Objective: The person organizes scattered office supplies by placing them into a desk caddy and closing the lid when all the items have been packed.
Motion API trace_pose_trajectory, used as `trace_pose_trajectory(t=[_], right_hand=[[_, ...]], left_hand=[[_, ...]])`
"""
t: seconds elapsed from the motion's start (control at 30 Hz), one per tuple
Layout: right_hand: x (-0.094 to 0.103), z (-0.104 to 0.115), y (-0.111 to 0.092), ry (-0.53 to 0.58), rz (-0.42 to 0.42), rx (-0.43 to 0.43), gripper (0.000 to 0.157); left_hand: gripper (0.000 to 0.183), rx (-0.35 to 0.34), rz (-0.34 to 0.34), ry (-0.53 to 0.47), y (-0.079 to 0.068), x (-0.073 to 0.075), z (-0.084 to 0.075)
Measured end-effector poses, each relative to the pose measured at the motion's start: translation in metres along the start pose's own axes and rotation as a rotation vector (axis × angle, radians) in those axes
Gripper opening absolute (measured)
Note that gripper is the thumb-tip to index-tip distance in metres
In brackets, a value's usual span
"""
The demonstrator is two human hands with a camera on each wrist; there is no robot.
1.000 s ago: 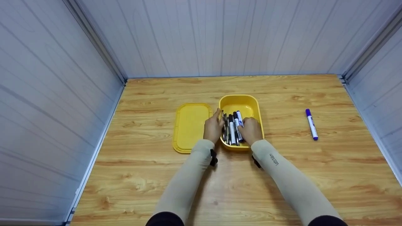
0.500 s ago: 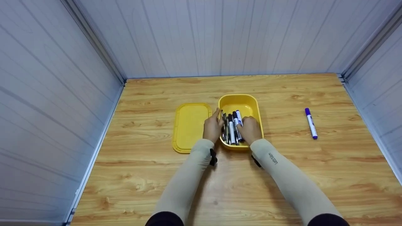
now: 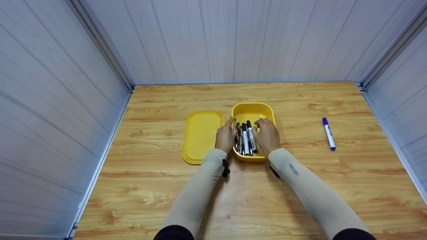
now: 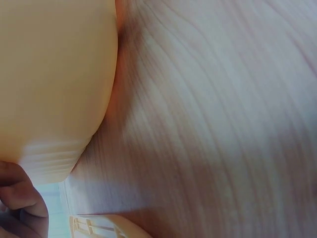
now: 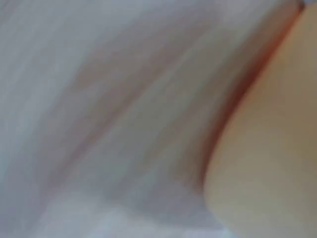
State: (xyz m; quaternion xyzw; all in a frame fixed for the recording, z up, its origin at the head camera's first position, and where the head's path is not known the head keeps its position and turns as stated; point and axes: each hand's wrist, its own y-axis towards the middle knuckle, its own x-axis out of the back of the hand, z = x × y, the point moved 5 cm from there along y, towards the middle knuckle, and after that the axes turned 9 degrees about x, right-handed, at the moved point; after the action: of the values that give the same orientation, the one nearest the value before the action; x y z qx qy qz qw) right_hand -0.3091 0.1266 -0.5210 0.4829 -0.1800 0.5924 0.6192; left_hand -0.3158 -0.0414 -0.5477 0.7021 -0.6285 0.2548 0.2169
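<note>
In the head view, a yellow plastic box [image 3: 253,107] holds several pens and markers [image 3: 246,140] lying side by side along its left half. My left hand [image 3: 226,136] grips the box's left wall, its thumb over the rim; its curled fingers [image 4: 22,198] appear beside the box wall in the left wrist view. My right hand [image 3: 268,136] is inside the right part of the box, fingers curled around a marker. Only the small blue end of that marker [image 3: 261,119] shows past the fingers; the hand covers the rest.
The yellow lid [image 3: 202,136] lies flat on the wooden table [image 3: 146,186], left of the box. To the right lies a white marker with a purple cap [image 3: 329,134]. Pale panels [image 3: 220,40] enclose the back and both sides.
My right hand has shifted slightly right, taking the blue-ended marker away from the other pens, and a gap has opened beside them. The left hand stays on the box wall.
</note>
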Motion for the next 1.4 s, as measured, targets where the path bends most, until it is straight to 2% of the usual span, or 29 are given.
trace_pose_trajectory(t=[0.23, 0.47, 0.6, 0.83, 0.97, 1.1, 1.4], right_hand=[[0.030, -0.020, 0.012, 0.018, -0.105, -0.025, 0.023], [0.068, -0.075, 0.012, -0.037, -0.149, -0.088, 0.036], [0.091, -0.111, 0.002, -0.065, -0.140, -0.162, 0.039], [0.122, -0.166, -0.024, -0.120, -0.097, -0.356, 0.042], [0.127, -0.188, -0.042, -0.128, -0.050, -0.441, 0.045], [0.126, -0.201, -0.056, -0.113, 0.009, -0.490, 0.049], [0.113, -0.214, -0.069, -0.121, 0.086, -0.485, 0.049]], left_hand=[[0.054, -0.018, -0.015, 0.022, 0.000, 0.001, 0.000], [0.054, -0.020, -0.002, 0.013, -0.001, 0.000, 0.001], [0.055, -0.016, 0.004, 0.007, -0.001, 0.000, 0.001], [0.055, -0.009, 0.013, -0.011, -0.001, 0.002, -0.001], [0.055, -0.013, 0.012, -0.015, -0.002, 0.001, -0.001], [0.055, -0.042, -0.008, 0.001, -0.002, 0.001, -0.001], [0.055, -0.023, 0.002, 0.000, -0.001, -0.001, 0.001]])
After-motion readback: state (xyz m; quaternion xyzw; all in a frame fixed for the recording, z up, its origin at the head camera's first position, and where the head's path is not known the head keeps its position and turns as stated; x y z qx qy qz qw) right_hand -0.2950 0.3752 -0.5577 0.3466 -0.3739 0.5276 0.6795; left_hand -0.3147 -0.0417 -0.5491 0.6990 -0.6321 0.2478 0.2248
